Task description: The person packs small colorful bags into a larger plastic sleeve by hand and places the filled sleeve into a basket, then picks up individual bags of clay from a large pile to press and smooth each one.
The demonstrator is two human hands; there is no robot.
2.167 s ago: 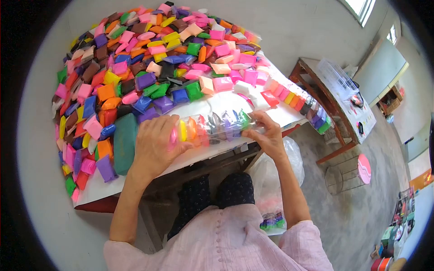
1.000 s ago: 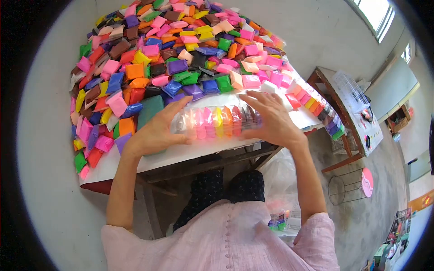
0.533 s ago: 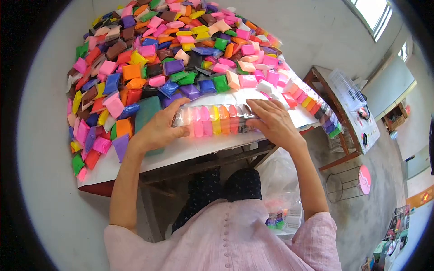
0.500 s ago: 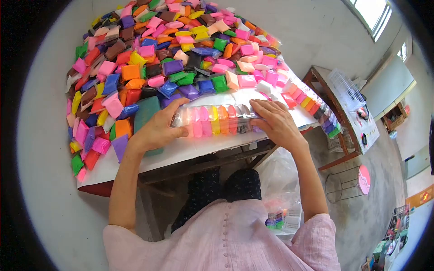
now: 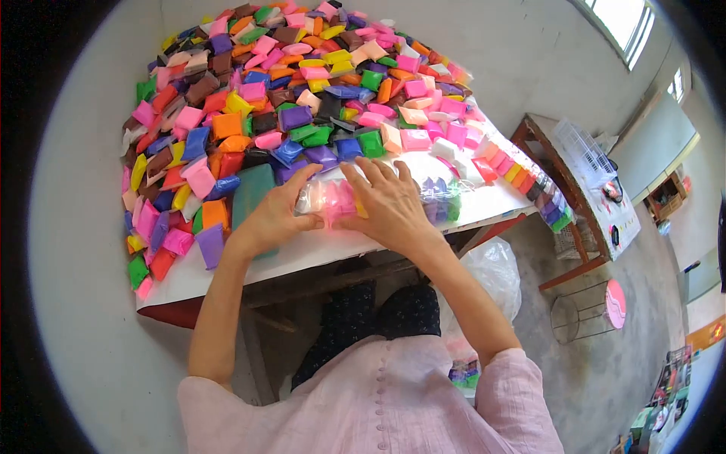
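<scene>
The desk [image 5: 321,247] is white on top. A huge heap [image 5: 302,98] of bright packs sits on it at eleven o'clock. The wrapped row [image 5: 327,200] is near the middle of the clock. The left hand [image 5: 272,217] has its grip round the row's nine o'clock end. The right hand [image 5: 393,208] spreads over its middle; I can't tell if that grip squeezes. Pink packs [image 5: 345,198] show between them.

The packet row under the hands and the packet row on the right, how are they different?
The left hand and right hand partly cover the front row; no hand covers the right row. In view, the front row lies crosswise; the right row slants. Both are colourful, in clear plastic, with green at one end.
</scene>
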